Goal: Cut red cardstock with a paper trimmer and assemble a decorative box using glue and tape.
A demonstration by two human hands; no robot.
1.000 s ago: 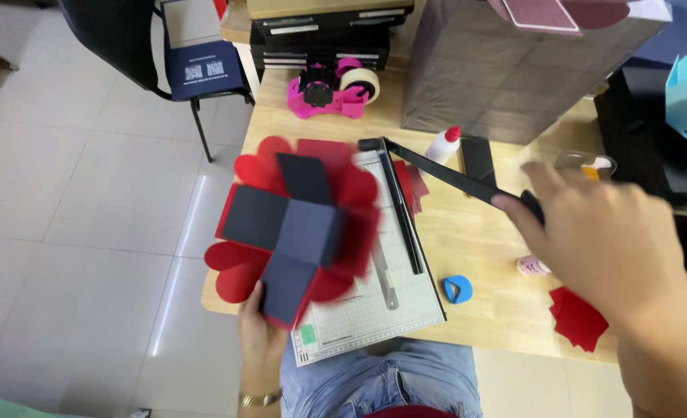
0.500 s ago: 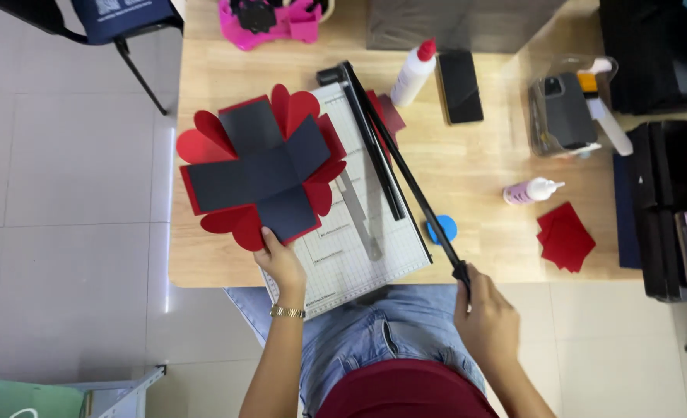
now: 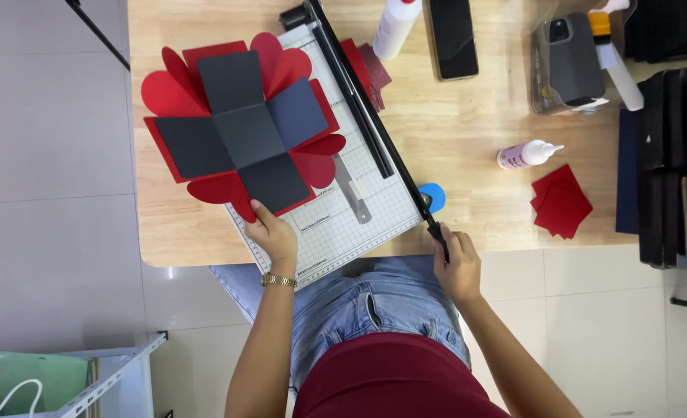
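- Your right hand point(image 3: 458, 267) is curled tight around the black cutter handle point(image 3: 439, 234), at the table's near edge.
- Your left hand point(image 3: 274, 234) pinches the near edge of the red and black folded card point(image 3: 243, 131), fingers pressing it flat.
- The card lies on the paper trimmer point(image 3: 343, 209), left of the lowered blade arm point(image 3: 367, 116).
- Near the arm's right side sit a blue disc point(image 3: 434, 195), a small glue bottle point(image 3: 525, 154) and red paper squares point(image 3: 562, 201).

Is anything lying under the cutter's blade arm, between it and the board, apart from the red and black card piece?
Nothing visible. The right hand has the blade arm down along the board's edge. The card piece, steadied by the left hand, lies left of it; whether its edge reaches under the blade cannot be told.
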